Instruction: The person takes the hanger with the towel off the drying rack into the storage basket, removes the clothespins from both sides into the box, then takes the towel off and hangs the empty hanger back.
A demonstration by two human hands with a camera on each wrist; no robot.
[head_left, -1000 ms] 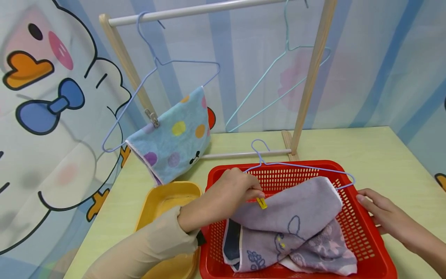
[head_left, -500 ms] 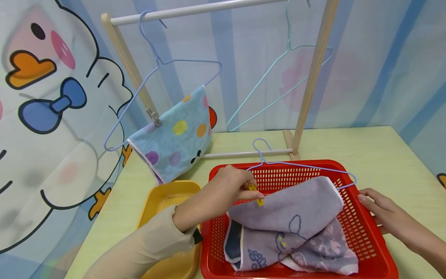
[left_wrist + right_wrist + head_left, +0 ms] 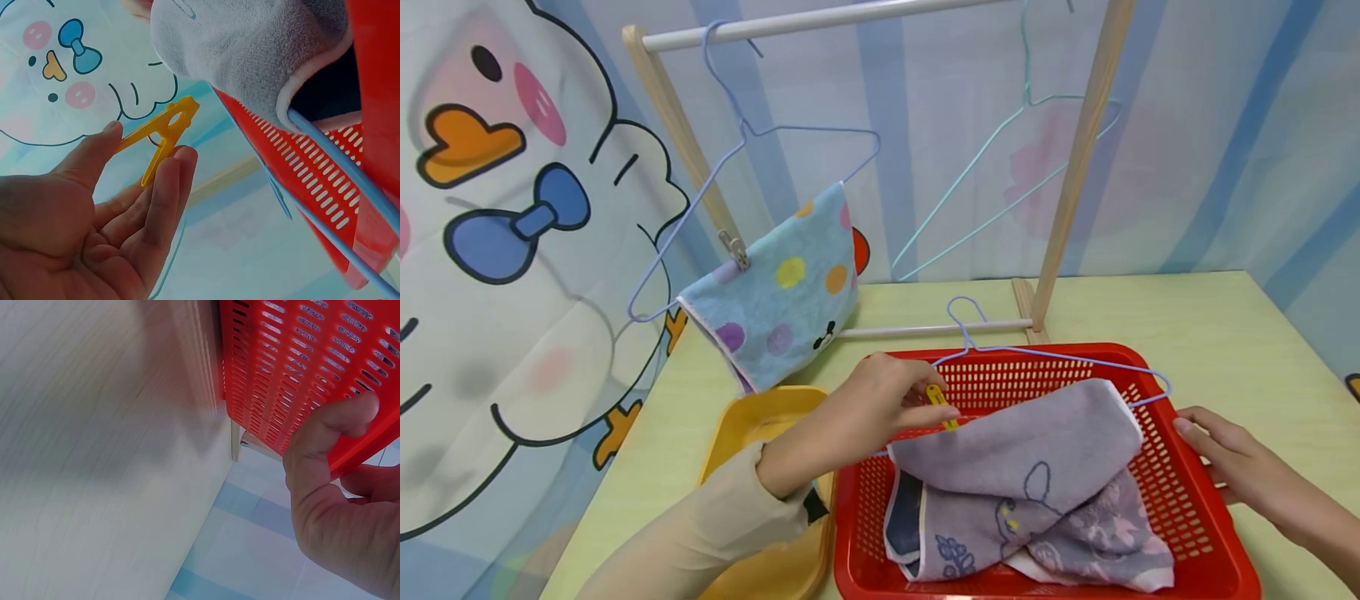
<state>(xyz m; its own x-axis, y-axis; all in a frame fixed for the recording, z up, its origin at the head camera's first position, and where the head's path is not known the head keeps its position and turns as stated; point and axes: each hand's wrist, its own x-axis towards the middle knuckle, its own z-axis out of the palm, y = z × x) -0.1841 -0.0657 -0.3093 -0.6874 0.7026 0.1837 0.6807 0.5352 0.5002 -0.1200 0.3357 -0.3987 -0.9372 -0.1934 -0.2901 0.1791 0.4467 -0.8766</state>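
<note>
Head view: a yellow plastic clothespin (image 3: 942, 407) sits pinched between the left hand (image 3: 883, 404)'s thumb and fingers, apart from a grey patterned cloth towel (image 3: 1045, 442) just beside it. Draped over a lilac wire hanger (image 3: 1060, 357), the towel lies in a red perforated plastic basket (image 3: 1228, 533), its right rim gripped by the right hand (image 3: 1236, 454). A fingertip pinch could let the clothespin slip; a jolted basket could shift the towel. Rim and hanger crowd the left hand; the pale yellow table (image 3: 1240, 367) offers room rightward.
</note>
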